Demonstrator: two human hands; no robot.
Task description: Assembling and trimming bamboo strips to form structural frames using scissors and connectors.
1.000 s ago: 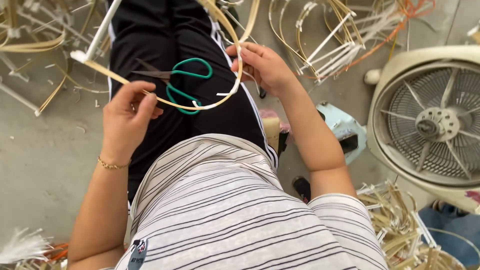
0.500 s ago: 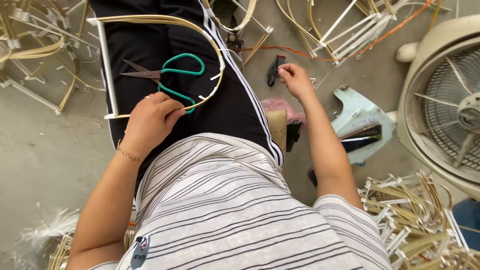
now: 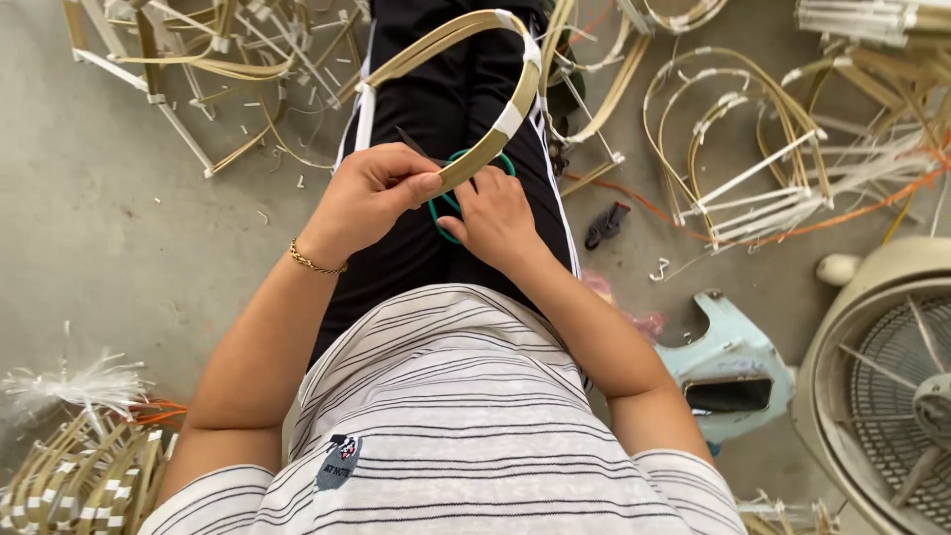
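Centre frame, over my black-trousered lap, my left hand (image 3: pixel 371 193) pinches the end of a curved bamboo hoop (image 3: pixel 522 94) bound with white tape. My right hand (image 3: pixel 495 218) lies closed on green-handled scissors (image 3: pixel 446 198). Loose bamboo frames (image 3: pixel 743 149) crowd the upper right; bare concrete floor (image 3: pixel 119 258) lies left.

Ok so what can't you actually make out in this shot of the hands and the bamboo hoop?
Head view only:
- Scissors: green handles mostly hidden by the right hand and the bamboo hoop; only a dark blade tip shows.
- Right hand's fingertips: tucked under the hoop, so its grip is unclear.
- Left hand: pinches the hoop's end, covering it.
- Fan: cut off by the right edge.
- Small black object on the floor: too small to identify.
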